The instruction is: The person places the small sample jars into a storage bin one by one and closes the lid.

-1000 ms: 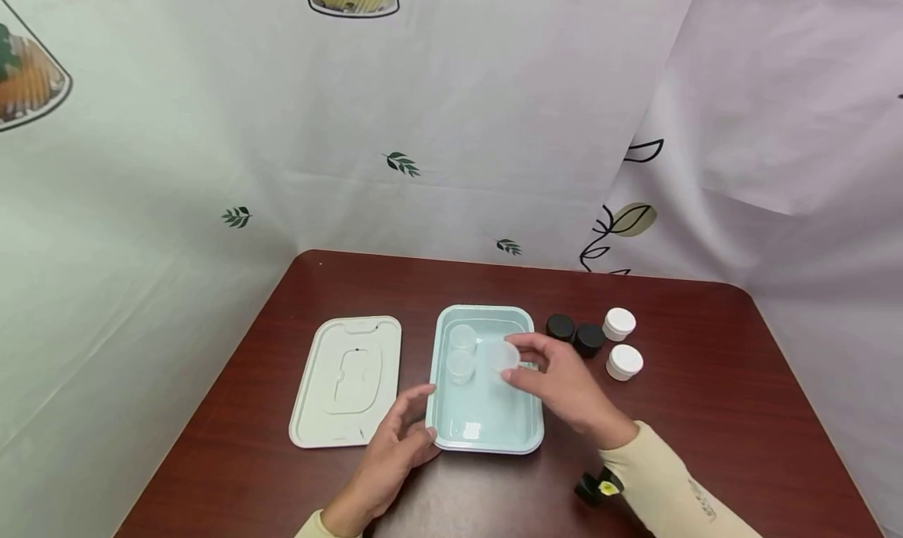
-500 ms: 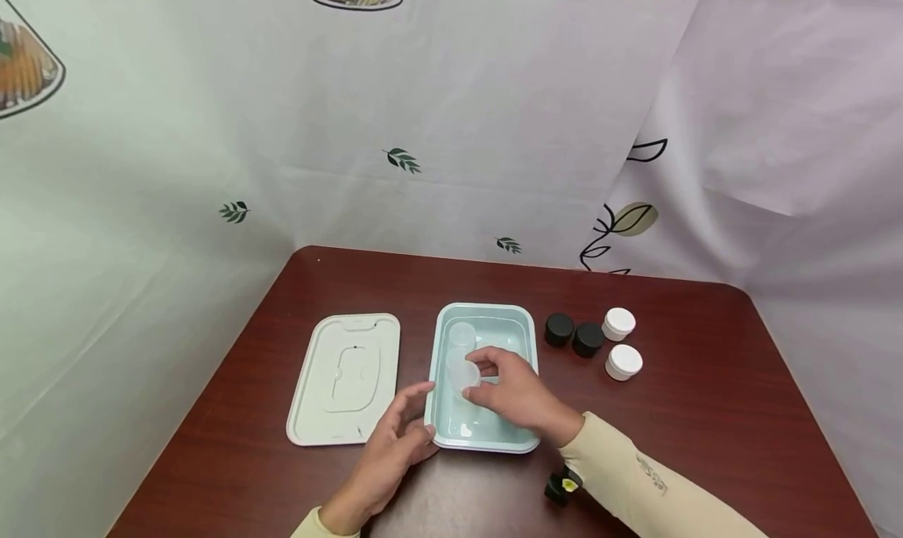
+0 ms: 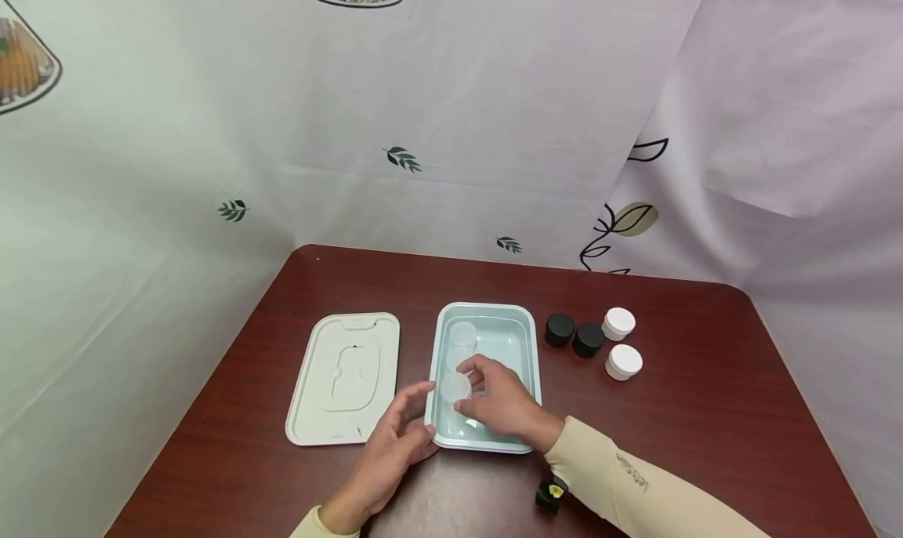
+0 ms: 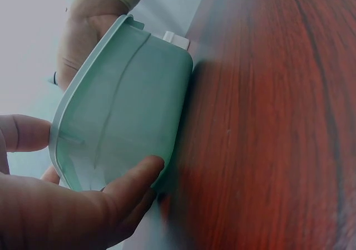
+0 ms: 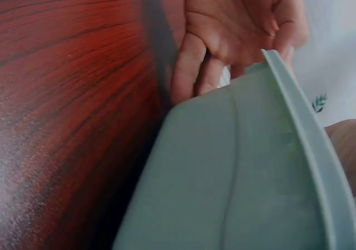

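A pale blue plastic tub point(image 3: 487, 447) stands on the table. Over its left side, my right hand point(image 3: 502, 401) pinches a small translucent cup point(image 3: 455, 389) between thumb and fingers. Two similar cups sit in a line behind it: a far cup point(image 3: 462, 334) and a nearer cup point(image 3: 458, 355), partly covered. With fingers extended, my left hand point(image 3: 386, 461) touches the tub's near left corner. In the left wrist view, its fingertips point(image 4: 149, 165) rest against the tub's outer wall point(image 4: 133, 99). The tub hides the held cup in the right wrist view.
A white tub lid point(image 3: 346, 381) lies to the left. Right of the tub stand two black-lidded jars, one black jar point(image 3: 560, 329) beside another point(image 3: 588, 339), and two white jars, a far one point(image 3: 619, 323) and a near one point(image 3: 624, 361). A curtain hangs behind the table.
My right hand has carried the cup left and toward me, from the tub's right part to its left side, in front of the other two cups. The left hand has stayed at the tub.
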A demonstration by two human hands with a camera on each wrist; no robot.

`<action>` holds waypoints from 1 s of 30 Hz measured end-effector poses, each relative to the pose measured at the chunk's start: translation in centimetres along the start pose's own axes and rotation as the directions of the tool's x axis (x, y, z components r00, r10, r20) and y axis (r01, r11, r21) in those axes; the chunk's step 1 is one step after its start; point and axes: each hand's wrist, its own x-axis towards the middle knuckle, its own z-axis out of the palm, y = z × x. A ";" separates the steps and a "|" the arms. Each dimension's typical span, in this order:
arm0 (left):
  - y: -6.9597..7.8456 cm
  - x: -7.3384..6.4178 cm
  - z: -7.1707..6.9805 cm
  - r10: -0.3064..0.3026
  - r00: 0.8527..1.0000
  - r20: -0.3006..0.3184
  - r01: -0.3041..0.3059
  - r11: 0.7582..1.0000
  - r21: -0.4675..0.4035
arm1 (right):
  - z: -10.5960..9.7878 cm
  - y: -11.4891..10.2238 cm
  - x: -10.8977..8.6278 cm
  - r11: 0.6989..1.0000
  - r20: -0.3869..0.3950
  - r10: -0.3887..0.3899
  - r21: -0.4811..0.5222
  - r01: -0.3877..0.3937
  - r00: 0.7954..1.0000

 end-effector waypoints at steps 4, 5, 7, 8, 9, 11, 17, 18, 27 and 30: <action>0.0 0.0 -0.1 -0.001 1.000 0.001 0.001 1.000 0.001 | 0.2 0.1 0.2 1.000 0.020 0.010 -0.001 -0.010 1.000; 0.0 0.0 -0.1 -0.001 1.000 0.001 0.001 1.000 0.001 | 0.2 0.1 0.2 1.000 0.025 0.010 -0.002 -0.010 1.000; 0.0 0.1 -0.1 0.000 1.000 0.002 0.000 1.000 0.000 | 0.3 0.2 0.3 1.000 0.033 0.008 -0.009 -0.008 0.999; -0.1 0.1 -0.1 0.001 1.000 0.003 -0.001 1.000 -0.001 | 0.3 0.2 0.3 1.000 0.036 0.007 -0.014 -0.006 0.999; -0.1 0.1 -0.1 0.002 1.000 0.004 -0.002 1.000 -0.001 | 0.3 0.2 0.4 1.000 0.038 0.006 -0.019 -0.005 0.999; -0.1 0.1 -0.1 0.004 1.000 0.005 -0.004 1.000 -0.001 | 0.3 0.2 0.4 1.000 0.039 0.001 -0.030 0.000 0.999; 0.0 0.1 0.0 0.011 1.000 0.005 -0.011 1.000 0.002 | 0.1 0.1 0.5 0.997 0.030 0.021 -0.070 -0.018 0.999; 0.0 0.1 0.0 0.011 1.000 0.007 -0.011 1.000 0.001 | 0.0 0.1 0.5 0.997 0.029 0.029 -0.073 -0.027 0.999; 0.0 0.0 0.0 0.013 1.000 0.021 -0.013 1.000 -0.007 | -1.2 -0.8 0.3 0.997 -0.021 0.074 -0.023 -0.074 0.997; 0.0 0.0 -0.1 0.014 1.000 0.022 -0.014 1.000 -0.005 | -1.7 -1.1 0.1 0.995 -0.028 0.094 0.017 -0.093 0.995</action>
